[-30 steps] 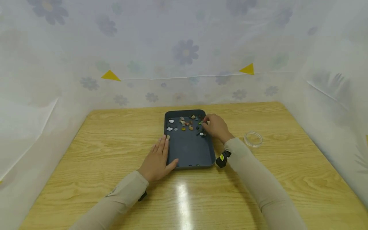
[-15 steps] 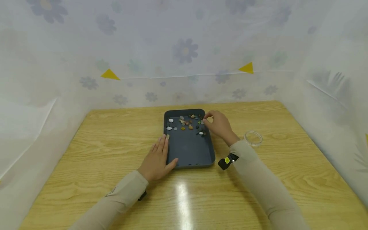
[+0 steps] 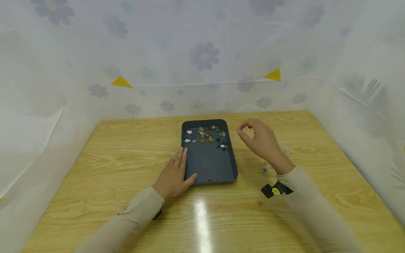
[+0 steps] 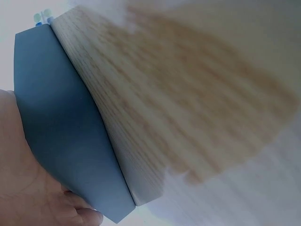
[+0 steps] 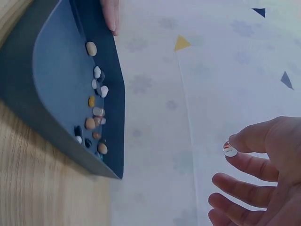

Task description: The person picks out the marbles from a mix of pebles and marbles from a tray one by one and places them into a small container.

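Between the thumb and index fingertip of my right hand (image 3: 261,140), a small shiny pebble (image 5: 229,149), clear to white with a reddish streak, is pinched in the air right of the tray. The other right fingers are loosely bent. My left hand (image 3: 172,177) lies along the left side of the dark blue-grey tray (image 3: 209,165), fingers straight and thumb over the near corner. Inside the tray's far half are several pebbles: white ones (image 3: 187,141) at left, a yellow one (image 3: 202,141), brown ones (image 3: 206,135) mid-tray, and dark ones (image 3: 218,139) at right.
A clear round ring-like dish (image 3: 285,149) stands on the wooden table (image 3: 133,151), partly behind my right wrist. Beside the forearm sits a transparent item with blue and yellowish spots (image 3: 264,170). A flower-patterned white sheet (image 3: 164,52) encloses the table's back and sides.
My right hand has moved right, from over the tray's right edge to outside it, with the pebble in its fingertips. The left hand has stayed in place.
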`<state>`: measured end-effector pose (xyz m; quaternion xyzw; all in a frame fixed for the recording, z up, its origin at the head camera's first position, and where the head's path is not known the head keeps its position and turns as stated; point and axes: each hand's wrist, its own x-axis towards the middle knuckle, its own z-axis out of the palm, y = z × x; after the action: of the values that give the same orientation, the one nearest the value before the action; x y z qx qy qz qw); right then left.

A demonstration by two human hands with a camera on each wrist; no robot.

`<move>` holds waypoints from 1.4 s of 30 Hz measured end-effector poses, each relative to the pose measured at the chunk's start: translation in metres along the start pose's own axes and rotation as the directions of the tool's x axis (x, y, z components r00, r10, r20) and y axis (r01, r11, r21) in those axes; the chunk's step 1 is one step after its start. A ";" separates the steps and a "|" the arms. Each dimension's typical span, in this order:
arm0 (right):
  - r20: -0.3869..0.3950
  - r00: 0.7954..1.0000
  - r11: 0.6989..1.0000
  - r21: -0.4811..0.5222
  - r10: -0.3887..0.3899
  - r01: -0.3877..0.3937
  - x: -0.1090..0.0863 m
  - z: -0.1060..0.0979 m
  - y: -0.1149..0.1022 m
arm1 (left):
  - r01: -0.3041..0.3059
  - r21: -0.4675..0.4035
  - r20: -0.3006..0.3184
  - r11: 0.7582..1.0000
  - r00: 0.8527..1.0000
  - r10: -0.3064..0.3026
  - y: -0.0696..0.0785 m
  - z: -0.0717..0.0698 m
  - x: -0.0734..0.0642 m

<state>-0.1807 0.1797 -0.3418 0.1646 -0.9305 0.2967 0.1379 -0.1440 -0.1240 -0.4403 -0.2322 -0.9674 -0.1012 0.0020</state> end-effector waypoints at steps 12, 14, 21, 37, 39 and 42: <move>-0.093 0.996 0.997 -0.077 0.016 -0.023 -0.052 -0.048 0.027 | -0.004 0.004 -0.002 1.000 1.000 0.004 -0.001 0.000 -0.001; -0.101 0.995 0.996 -0.086 0.023 -0.032 -0.059 -0.052 0.032 | -0.004 0.007 -0.004 1.000 1.000 0.004 -0.002 0.000 -0.001; -0.067 0.998 0.992 -0.126 0.019 -0.028 -0.076 -0.057 0.045 | -0.002 0.025 -0.001 1.000 1.000 0.002 -0.001 0.000 -0.002; 0.085 0.996 0.984 -0.178 0.039 -0.023 -0.078 -0.064 0.058 | 0.005 0.031 0.006 1.000 1.000 -0.005 -0.001 0.000 -0.001; 0.087 0.995 0.985 -0.173 0.040 -0.024 -0.078 -0.063 0.059 | 0.002 0.027 0.000 1.000 1.000 -0.002 0.000 0.000 0.000; 0.088 0.995 0.986 -0.167 0.037 -0.022 -0.077 -0.063 0.059 | 0.000 0.024 -0.004 1.000 1.000 0.000 0.000 0.000 0.000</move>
<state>-0.1239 0.2797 -0.3495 0.1518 -0.9597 0.2124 0.1044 -0.1439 -0.1247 -0.4399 -0.2321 -0.9685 -0.0902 0.0067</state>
